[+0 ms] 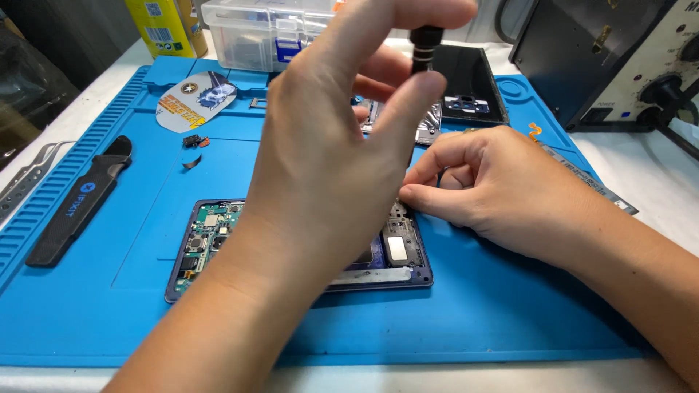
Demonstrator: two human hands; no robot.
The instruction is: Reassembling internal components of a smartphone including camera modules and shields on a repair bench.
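Observation:
An opened phone (211, 240) with its circuit boards bare lies on the blue work mat (473, 306). My left hand (328, 145) is raised over it, fingers pinched on the black knurled top of a screwdriver (424, 49); the shaft and tip are hidden behind the hand. My right hand (495, 185) rests on the mat at the phone's right edge, fingers curled, fingertips touching the phone's upper right part. Whether it holds something small is hidden.
A black pry tool (76, 204) lies at the mat's left, metal tweezers (22, 178) beyond it. A dark phone back cover (473, 80), a clear parts box (262, 33), a yellow bottle (164, 25) and a beige station (641, 58) stand at the back. Small loose parts (195, 142) lie on the mat.

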